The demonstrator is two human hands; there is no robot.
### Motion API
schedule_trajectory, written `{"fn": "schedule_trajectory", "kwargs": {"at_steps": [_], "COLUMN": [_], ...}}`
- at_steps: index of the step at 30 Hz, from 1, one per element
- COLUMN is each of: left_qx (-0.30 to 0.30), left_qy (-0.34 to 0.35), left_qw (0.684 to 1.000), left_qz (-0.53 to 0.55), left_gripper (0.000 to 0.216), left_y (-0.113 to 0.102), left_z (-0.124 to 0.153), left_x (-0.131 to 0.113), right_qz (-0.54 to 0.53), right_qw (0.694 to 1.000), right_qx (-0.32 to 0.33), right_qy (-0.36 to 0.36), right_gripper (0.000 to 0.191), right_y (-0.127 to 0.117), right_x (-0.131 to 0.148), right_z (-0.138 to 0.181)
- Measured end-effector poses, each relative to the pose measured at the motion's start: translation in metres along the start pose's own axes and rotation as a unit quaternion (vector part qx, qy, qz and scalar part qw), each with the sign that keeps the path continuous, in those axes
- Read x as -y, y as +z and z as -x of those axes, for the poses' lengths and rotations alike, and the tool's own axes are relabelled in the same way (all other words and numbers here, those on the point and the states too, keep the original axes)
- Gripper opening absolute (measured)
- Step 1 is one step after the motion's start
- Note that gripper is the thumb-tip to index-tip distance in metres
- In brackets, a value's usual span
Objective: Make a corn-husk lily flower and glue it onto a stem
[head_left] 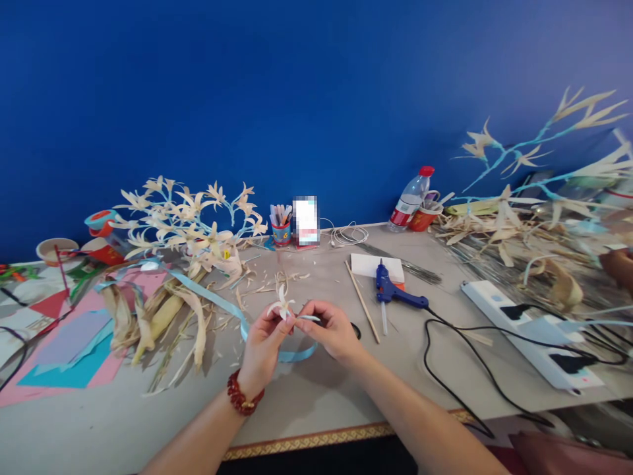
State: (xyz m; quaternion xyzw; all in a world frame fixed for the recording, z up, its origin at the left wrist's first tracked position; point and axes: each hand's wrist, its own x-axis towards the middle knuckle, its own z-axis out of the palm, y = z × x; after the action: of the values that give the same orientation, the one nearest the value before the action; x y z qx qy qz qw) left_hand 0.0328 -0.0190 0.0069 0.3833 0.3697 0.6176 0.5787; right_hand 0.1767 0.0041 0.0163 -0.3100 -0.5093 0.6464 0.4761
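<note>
My left hand [263, 343], with a red bead bracelet at the wrist, pinches a small cream husk flower [281, 306] by its base. My right hand [332, 328] is closed on the flower's thin stem, wrapped in light blue ribbon [225, 305], just right of the bloom. The ribbon runs from my hands in a loop on the table and trails off to the left. Both hands hover just above the grey table [316, 389], near its front edge.
A blue glue gun [395, 293] with a black cord lies right of my hands, beside a wooden stick [362, 301]. A white power strip [531, 333] sits at right. Corn husks [158, 316], coloured paper and a husk-flower bouquet [188, 221] lie left. A water bottle [409, 200] stands behind.
</note>
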Motion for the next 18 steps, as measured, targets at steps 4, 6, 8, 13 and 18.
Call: {"fn": "schedule_trajectory", "kwargs": {"at_steps": [4,6,8,13,18], "left_qx": [-0.009,-0.01,-0.008,0.016,0.035], "left_qy": [-0.003,-0.003,-0.003,-0.015,-0.048], "left_qw": [1.0,1.0,0.999,1.0,0.998], "left_qz": [-0.021,-0.027,-0.031,-0.006,0.032], "left_gripper": [0.011,0.012,0.013,0.012,0.017], "left_y": [0.0,0.0,0.001,0.003,0.006], "left_z": [0.0,0.001,0.001,0.004,0.006], "left_x": [-0.001,-0.002,-0.003,-0.008,-0.013], "right_qz": [-0.023,-0.049,-0.085,-0.154,-0.167], "right_qw": [0.999,0.996,0.991,0.974,0.967], "right_qx": [0.003,0.014,0.021,0.039,0.081], "right_qy": [0.04,0.074,0.102,0.162,0.174], "right_gripper": [0.026,0.026,0.026,0.025,0.027], "right_y": [-0.002,-0.003,-0.003,-0.002,-0.001], "right_x": [-0.002,-0.002,-0.002,-0.002,-0.001], "right_z": [-0.001,-0.002,-0.003,-0.002,0.0]}}
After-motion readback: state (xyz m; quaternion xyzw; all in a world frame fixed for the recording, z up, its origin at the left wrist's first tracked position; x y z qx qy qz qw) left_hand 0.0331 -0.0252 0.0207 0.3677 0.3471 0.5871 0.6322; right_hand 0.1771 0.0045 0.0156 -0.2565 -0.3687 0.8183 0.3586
